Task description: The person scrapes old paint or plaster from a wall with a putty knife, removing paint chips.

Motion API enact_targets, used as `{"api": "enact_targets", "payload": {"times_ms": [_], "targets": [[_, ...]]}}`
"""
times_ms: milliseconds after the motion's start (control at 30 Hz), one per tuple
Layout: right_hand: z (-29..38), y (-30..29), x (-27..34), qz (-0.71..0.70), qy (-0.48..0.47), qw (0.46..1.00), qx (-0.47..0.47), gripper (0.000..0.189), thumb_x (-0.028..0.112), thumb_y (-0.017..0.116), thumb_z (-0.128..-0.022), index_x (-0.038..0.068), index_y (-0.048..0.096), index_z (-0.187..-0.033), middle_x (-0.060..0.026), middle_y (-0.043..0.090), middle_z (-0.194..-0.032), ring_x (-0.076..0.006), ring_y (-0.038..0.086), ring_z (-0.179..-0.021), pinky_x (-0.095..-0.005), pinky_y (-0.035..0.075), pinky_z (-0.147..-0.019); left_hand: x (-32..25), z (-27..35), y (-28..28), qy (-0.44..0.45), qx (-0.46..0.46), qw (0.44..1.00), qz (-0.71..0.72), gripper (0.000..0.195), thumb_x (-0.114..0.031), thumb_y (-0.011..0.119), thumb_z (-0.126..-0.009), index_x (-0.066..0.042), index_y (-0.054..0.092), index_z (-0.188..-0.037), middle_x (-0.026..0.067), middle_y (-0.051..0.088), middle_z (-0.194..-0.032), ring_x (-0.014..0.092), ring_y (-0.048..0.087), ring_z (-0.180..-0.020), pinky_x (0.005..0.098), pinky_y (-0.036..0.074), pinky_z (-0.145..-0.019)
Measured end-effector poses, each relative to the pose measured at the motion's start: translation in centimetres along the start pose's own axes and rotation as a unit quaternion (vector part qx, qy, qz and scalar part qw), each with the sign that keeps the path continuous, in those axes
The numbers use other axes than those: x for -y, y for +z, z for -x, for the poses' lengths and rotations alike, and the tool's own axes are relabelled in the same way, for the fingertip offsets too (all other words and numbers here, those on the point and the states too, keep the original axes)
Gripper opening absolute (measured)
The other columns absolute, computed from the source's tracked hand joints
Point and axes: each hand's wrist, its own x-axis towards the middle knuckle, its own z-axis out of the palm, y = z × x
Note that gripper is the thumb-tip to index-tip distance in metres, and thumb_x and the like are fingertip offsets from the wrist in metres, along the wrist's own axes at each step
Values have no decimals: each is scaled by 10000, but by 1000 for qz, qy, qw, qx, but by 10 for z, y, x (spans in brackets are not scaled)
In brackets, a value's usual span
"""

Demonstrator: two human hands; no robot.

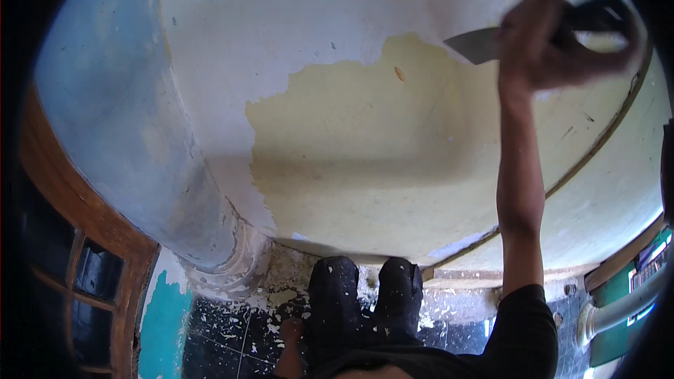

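My right hand (542, 37), raised and blurred, grips a putty knife (474, 45) at the upper right. Its flat metal blade points left across the wall; whether it touches the surface I cannot tell. The dark handle is partly hidden by my fingers. A ragged edge divides pale whitish paint (237, 26) from a yellow patch (347, 116) of the wall. On the yellow part is a small orange-brown mark (399, 73). My left hand (291, 329) hangs low beside my leg, its fingers too dark and small to read.
A bluish rounded column (131, 116) meets the wall at left, beside a wooden door or window frame (89, 216) with panes. Pale flakes litter the dark tiled floor (231, 331). A long dark strip (595, 147) runs along the wall at right, behind my forearm.
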Motion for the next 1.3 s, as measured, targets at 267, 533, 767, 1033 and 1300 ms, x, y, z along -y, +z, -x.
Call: {"api": "enact_targets", "payload": {"times_ms": [267, 533, 767, 1033, 1300], "targets": [[-12, -4, -7, -71, 63, 995, -41, 652, -15, 680, -886, 45, 209, -1332, -49, 528, -540, -140, 527, -341, -226, 433, -297, 6, 0, 1, -19, 17, 997, -66, 324, -393, 608, -806, -178, 775, -983, 107, 737, -1041, 356, 698, -987, 489, 547, -856], [2, 14, 9, -59, 109, 989, -84, 587, -16, 667, -899, 36, 256, -1317, -62, 534, -518, -135, 488, -336, -250, 468, -343, -7, 6, -12, 4, -16, 998, 54, 319, -403, 628, -785, -172, 782, -942, 121, 744, -958, 341, 709, -941, 481, 547, -812], [1, 5, -8, -85, 56, 994, -50, 632, -27, 679, -884, 48, 242, -1335, -94, 551, -578, -145, 506, -336, -262, 438, -331, 6, 9, -5, -19, -20, 999, -30, 329, -428, 651, -768, -190, 784, -954, 113, 743, -981, 339, 708, -949, 486, 551, -830], [7, 34, -30, -171, -8, 976, -135, 603, -6, 723, -854, -59, 430, -1378, -182, 495, -1375, -268, 445, -1318, -359, 340, -1096, 12, 0, -4, -20, -22, 999, -25, 320, -414, 662, -759, -200, 780, -966, 102, 734, -1032, 343, 697, -983, 484, 550, -840], [22, 25, -11, 92, -89, 992, 23, 671, -101, 611, -890, 16, 298, -1472, -204, 495, -1358, -116, 590, -605, -213, 461, -501, 13, -10, 4, 5, 7, 1000, -17, 363, -446, 608, -805, -180, 764, -995, 117, 715, -1076, 359, 674, -1018, 507, 534, -860]]}}
